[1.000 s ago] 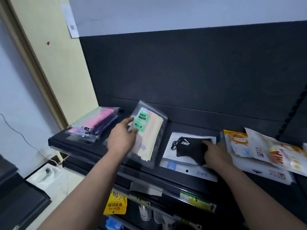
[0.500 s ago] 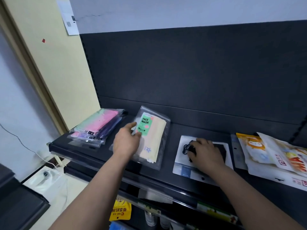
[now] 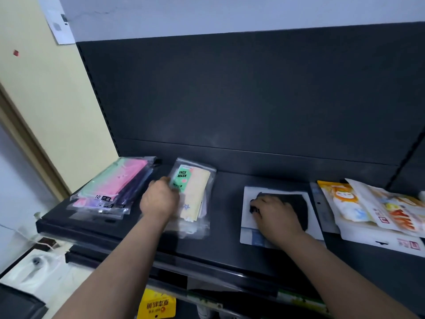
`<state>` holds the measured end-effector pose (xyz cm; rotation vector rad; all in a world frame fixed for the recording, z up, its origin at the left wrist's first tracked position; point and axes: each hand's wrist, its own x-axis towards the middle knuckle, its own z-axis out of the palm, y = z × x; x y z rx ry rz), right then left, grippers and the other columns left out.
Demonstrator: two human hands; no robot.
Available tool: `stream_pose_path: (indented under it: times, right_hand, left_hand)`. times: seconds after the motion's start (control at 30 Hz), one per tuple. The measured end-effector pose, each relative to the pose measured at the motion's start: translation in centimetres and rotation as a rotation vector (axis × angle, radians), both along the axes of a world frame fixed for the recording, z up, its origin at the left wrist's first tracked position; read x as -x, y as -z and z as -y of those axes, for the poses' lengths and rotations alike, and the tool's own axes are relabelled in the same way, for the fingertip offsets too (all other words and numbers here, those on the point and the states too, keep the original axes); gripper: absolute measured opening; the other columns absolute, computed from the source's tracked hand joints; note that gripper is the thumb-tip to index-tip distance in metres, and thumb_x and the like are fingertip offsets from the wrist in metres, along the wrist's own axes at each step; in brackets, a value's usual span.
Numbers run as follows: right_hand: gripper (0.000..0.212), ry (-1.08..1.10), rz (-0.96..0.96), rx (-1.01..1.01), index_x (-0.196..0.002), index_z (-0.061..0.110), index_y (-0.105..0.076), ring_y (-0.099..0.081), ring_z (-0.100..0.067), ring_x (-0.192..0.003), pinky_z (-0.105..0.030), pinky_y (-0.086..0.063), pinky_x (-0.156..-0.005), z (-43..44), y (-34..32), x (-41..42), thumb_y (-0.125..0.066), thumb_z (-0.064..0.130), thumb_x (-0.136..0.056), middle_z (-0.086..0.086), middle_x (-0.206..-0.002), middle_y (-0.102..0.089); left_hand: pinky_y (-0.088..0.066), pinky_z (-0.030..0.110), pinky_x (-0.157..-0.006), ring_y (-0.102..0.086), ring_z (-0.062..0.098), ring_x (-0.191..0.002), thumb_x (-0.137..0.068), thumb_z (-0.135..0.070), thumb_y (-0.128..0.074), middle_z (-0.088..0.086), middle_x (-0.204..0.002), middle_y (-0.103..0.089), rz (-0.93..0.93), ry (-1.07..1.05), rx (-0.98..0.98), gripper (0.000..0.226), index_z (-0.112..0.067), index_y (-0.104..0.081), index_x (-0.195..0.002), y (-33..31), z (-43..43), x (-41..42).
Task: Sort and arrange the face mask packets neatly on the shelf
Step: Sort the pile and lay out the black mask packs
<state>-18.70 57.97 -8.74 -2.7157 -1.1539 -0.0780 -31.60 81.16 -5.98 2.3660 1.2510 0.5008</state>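
The sorting appears to be about half done. At the left end of the dark flat metal shelf [image 3: 230,229], a stack of clear plastic packets with pink, green and purple masks [image 3: 115,183] already lies fairly squared. Just beside it lies the clear plastic packet with the green "FACE MASK" label [image 3: 195,187], which holds pale yellow masks and is slightly turned. The left hand [image 3: 158,199] rests on its left edge with bent fingers. Because of blur, it cannot be told whether the hand pinches the film or only pushes it. The right hand [image 3: 276,212] lies spread on the white card packet with the black fabric mask [image 3: 297,203] and presses it down, gripping nothing. What is left is most probably the loose pile of glossy orange-and-white printed packets [image 3: 368,210] at the right, which overlap crookedly. The film packets look thin, slippery and floppy; the card one looks stiff and flat.
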Motion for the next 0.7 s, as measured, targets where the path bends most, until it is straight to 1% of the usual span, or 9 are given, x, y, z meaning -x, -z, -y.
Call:
stream_pose_path:
  times: [0.07,0.13,0.2,0.3,0.47,0.63,0.7]
  right_hand:
    - [0.032,-0.018,0.012,-0.004,-0.122,0.026,-0.057,-0.043,-0.017,-0.122,-0.035,-0.036,-0.094,-0.2,-0.1,0.2,-0.037,0.028,-0.097,0.004,-0.129,-0.052]
    - [0.033,-0.030,0.017,-0.020,-0.124,0.027,-0.056,-0.042,-0.016,-0.124,-0.035,-0.035,-0.095,-0.4,-0.3,0.3,-0.037,0.028,-0.097,0.005,-0.129,-0.052]
    - [0.034,-0.041,0.025,-0.033,-0.127,0.028,-0.054,-0.041,-0.015,-0.126,-0.034,-0.035,-0.096,-0.5,-0.4,0.4,-0.037,0.029,-0.098,0.007,-0.131,-0.051]
    - [0.035,-0.055,0.038,-0.039,-0.129,0.028,-0.053,-0.041,-0.015,-0.126,-0.034,-0.034,-0.098,-0.6,-0.6,0.7,-0.037,0.028,-0.098,0.007,-0.133,-0.050]
    - [0.031,-0.029,0.060,-0.052,-0.122,0.027,-0.058,-0.045,-0.016,-0.120,-0.034,-0.036,-0.094,0.8,-1.2,0.4,-0.040,0.028,-0.096,0.006,-0.127,-0.054]
    - [0.035,0.055,0.060,-0.026,-0.129,0.026,-0.053,-0.041,-0.019,-0.127,-0.037,-0.035,-0.099,4.7,-1.7,-0.8,-0.044,0.029,-0.096,0.004,-0.135,-0.050]
    - [0.035,0.097,0.068,-0.033,-0.130,0.026,-0.053,-0.041,-0.019,-0.127,-0.037,-0.036,-0.099,7.0,-1.8,-1.5,-0.044,0.029,-0.095,0.004,-0.136,-0.050]
  left_hand:
    - [-0.046,0.043,-0.085,-0.055,0.038,-0.109,-0.090,-0.024,-0.050,0.018,-0.119,-0.055,-0.060,-0.017,-0.057,0.036,-0.017,-0.059,-0.124,0.2,0.0,-0.1]
    - [-0.045,0.045,-0.088,-0.046,0.039,-0.117,-0.092,-0.023,-0.049,0.019,-0.124,-0.050,-0.109,-0.033,-0.133,0.035,-0.016,-0.060,-0.124,0.1,0.3,-0.2]
    - [-0.043,0.046,-0.090,-0.041,0.037,-0.120,-0.091,-0.021,-0.050,0.017,-0.128,-0.048,-0.149,-0.032,-0.196,0.037,-0.020,-0.060,-0.127,0.1,0.6,-0.2]
    - [-0.038,0.048,-0.095,-0.039,0.035,-0.121,-0.089,-0.016,-0.048,0.012,-0.131,-0.047,-0.186,-0.024,-0.250,0.043,-0.027,-0.058,-0.129,0.1,0.9,0.0]
    - [-0.038,0.047,-0.092,-0.041,0.032,-0.121,-0.089,-0.012,-0.047,0.009,-0.129,-0.051,-0.125,0.034,-0.264,0.045,-0.030,-0.058,-0.129,-0.6,2.2,-1.1]
    - [-0.040,0.045,-0.093,-0.041,0.032,-0.122,-0.087,-0.012,-0.051,0.009,-0.131,-0.052,-0.069,0.135,-0.255,0.046,-0.030,-0.057,-0.129,-1.3,5.7,-4.2]
    - [-0.042,0.044,-0.091,-0.043,0.033,-0.119,-0.087,-0.012,-0.050,0.010,-0.128,-0.053,-0.047,0.199,-0.257,0.044,-0.029,-0.058,-0.127,-1.6,7.7,-5.7]
